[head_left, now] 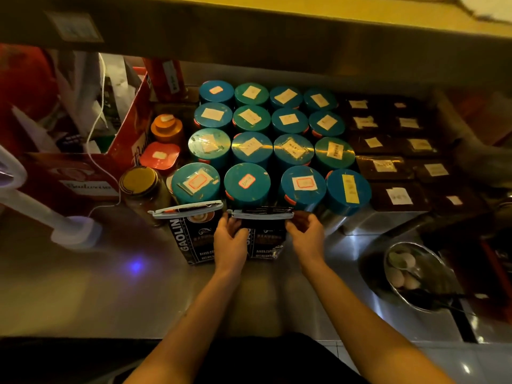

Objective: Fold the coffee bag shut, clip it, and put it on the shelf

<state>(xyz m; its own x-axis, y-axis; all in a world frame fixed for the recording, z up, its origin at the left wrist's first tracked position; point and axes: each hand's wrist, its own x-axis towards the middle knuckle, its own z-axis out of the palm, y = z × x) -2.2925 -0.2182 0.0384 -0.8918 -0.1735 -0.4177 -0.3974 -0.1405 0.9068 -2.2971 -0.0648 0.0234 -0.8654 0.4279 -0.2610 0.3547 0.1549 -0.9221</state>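
A dark coffee bag (267,242) stands upright on the steel counter, its top folded over and held by a white clip (261,215). My left hand (231,239) grips the bag's left side just under the clip. My right hand (306,231) pinches the bag's right upper corner near the clip's end. To its left stands a second, similar coffee bag (191,239) with its own white clip (185,210) across the top. A wooden shelf board (249,26) runs overhead across the view.
Several teal-lidded jars (249,151) with paper labels fill the counter right behind the bags. Dark labelled boxes (393,164) sit to the right, a red carton (91,173) and small jars to the left. A steel bowl (415,275) sits at the right, a white lamp base (74,231) at the left.
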